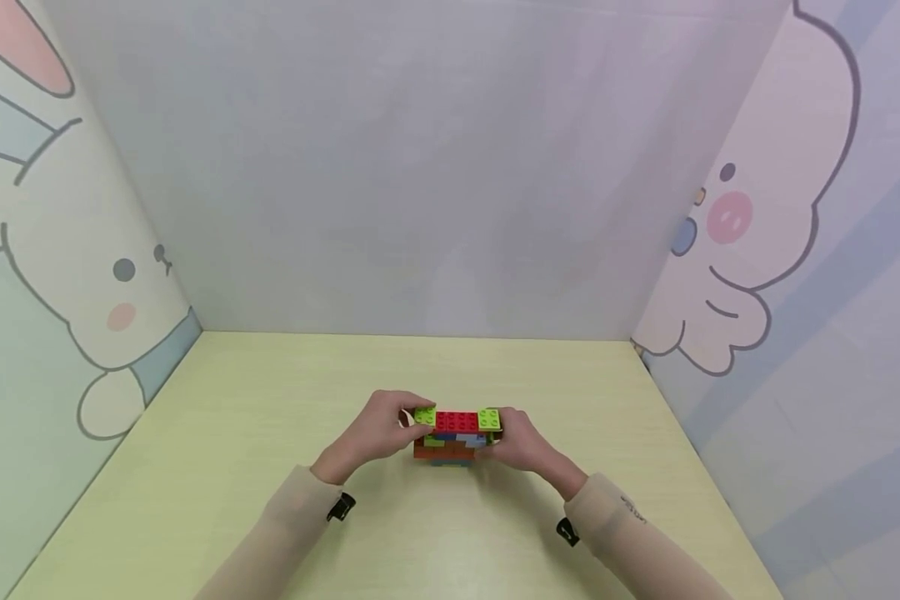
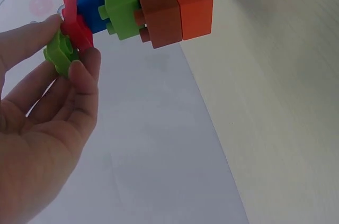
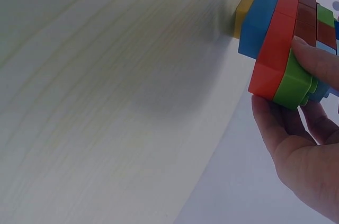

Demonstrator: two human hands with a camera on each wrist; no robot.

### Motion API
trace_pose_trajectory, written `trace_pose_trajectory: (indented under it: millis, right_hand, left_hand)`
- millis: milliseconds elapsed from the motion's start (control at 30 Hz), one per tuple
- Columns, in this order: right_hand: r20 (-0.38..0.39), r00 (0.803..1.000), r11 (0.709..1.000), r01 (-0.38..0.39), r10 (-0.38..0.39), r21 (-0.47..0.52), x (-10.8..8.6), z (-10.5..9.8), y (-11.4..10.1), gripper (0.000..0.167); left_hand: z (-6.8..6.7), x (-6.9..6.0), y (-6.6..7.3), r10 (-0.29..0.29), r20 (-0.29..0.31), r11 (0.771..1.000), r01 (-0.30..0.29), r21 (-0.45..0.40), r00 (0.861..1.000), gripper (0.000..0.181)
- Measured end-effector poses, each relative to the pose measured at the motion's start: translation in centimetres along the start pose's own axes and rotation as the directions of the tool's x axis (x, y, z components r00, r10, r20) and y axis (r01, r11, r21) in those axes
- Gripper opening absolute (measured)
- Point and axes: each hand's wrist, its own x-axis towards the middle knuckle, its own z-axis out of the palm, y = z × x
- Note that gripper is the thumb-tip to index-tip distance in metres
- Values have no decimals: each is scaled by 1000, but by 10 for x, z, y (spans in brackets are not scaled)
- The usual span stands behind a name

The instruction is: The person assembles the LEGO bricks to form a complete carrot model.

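A stack of toy building bricks [image 1: 457, 421] stands upright at the middle of the table, between both hands. Its top row has a lime brick at each end and red between. Fingers and thumb of my left hand [image 1: 378, 425] pinch the left lime brick [image 2: 59, 53], which sits at the end of the red brick [image 2: 78, 30]. My right hand [image 1: 521, 442] grips the stack's right side, thumb in front and fingers behind, around a green brick [image 3: 293, 81]. Lower down are orange bricks [image 3: 271, 54], a blue brick [image 3: 258, 23] and a yellow brick [image 3: 243, 15] at the bottom.
The pale wood-grain table [image 1: 450, 533] carries the stack near its middle. A plain grey wall [image 1: 420, 183] rises behind it. Side panels with cartoon animals [image 1: 131, 308] flank the table left and right.
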Motion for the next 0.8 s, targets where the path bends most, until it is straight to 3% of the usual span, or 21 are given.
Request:
trace_pose_trajectory:
  millis: [467, 800]
  right_hand:
    - [-7, 1000, 1000, -20, 20, -24, 0, 0, -1, 43]
    - [-2, 1000, 1000, -23, 23, -15, 1, 0, -1, 44]
  left_hand:
    - [-2, 4, 5, -70, 46, 998, 69, 12, 997, 31]
    - [-1, 3, 6, -88, 36, 996, 88, 16, 995, 31]
